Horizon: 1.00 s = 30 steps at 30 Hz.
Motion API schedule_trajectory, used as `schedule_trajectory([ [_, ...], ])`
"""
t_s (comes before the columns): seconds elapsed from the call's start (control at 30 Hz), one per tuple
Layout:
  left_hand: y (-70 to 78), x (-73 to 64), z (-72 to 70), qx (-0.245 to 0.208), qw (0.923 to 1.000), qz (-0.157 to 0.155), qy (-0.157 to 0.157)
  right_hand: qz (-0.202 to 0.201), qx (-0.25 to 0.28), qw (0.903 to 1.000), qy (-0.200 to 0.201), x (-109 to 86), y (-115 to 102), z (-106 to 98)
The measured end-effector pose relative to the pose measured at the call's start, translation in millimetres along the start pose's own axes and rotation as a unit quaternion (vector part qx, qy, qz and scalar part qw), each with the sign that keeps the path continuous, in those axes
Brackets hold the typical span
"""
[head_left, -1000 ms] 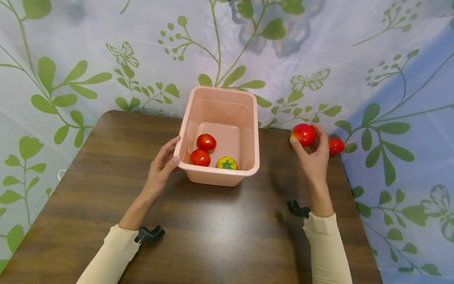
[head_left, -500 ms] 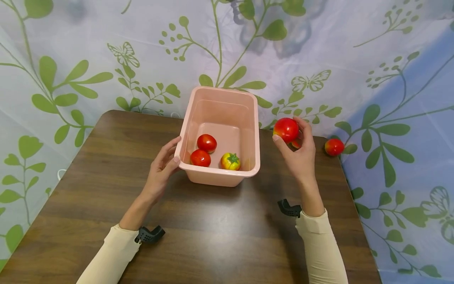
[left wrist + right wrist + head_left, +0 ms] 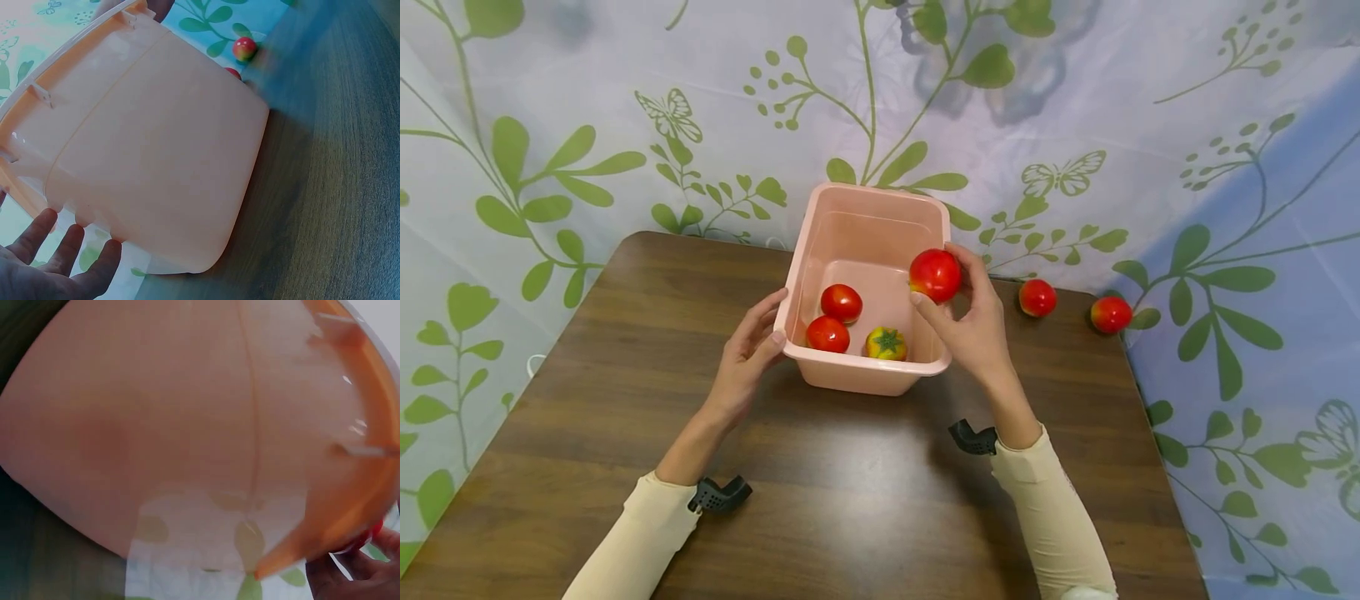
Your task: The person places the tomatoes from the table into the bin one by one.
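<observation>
A pink plastic bin (image 3: 872, 379) stands on the table, and inside it lie two red tomatoes, one (image 3: 842, 303) behind the other (image 3: 827, 335), plus a yellow tomato with a green star-shaped top (image 3: 886, 342). My left hand (image 3: 741, 358) grips the bin's left rim, its fingertips against the outer wall in the left wrist view. Over the bin's right rim, my right hand (image 3: 973, 321) holds a large red tomato (image 3: 935, 275) between thumb and fingers. In the right wrist view, the bin's wall hides most of that tomato.
Two more red tomatoes, one (image 3: 1037, 297) left of the other (image 3: 1111, 314), lie near the table's back right corner. A leaf-patterned cloth (image 3: 700, 167) hangs behind the brown wooden table (image 3: 850, 500).
My right hand has carried the large red tomato leftward from the table's back right to the bin's right rim. The yellow tomato has shifted slightly in the bin. My left hand stays put.
</observation>
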<state>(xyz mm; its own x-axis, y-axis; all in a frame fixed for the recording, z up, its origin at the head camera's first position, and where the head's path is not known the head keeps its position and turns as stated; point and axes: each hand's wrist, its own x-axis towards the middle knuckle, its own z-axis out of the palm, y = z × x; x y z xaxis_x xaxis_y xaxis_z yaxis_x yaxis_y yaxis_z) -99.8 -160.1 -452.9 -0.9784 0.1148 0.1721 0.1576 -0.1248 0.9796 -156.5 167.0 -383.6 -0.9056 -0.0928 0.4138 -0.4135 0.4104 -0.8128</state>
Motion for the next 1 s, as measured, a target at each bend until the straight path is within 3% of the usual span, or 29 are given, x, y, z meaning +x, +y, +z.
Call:
schedule_trajectory([
  [0.47, -1.3, 2.2, 0.9, -0.002, 1.0, 0.001, 0.0, 0.005, -0.035, 0.9993, -0.013, 1.2, 2.9, 3.3],
  [1.0, -1.1, 0.1, 1.3, -0.008, 1.0, 0.0, 0.004, 0.006, -0.016, 0.9998, -0.004, -1.1, 8.8, 3.5],
])
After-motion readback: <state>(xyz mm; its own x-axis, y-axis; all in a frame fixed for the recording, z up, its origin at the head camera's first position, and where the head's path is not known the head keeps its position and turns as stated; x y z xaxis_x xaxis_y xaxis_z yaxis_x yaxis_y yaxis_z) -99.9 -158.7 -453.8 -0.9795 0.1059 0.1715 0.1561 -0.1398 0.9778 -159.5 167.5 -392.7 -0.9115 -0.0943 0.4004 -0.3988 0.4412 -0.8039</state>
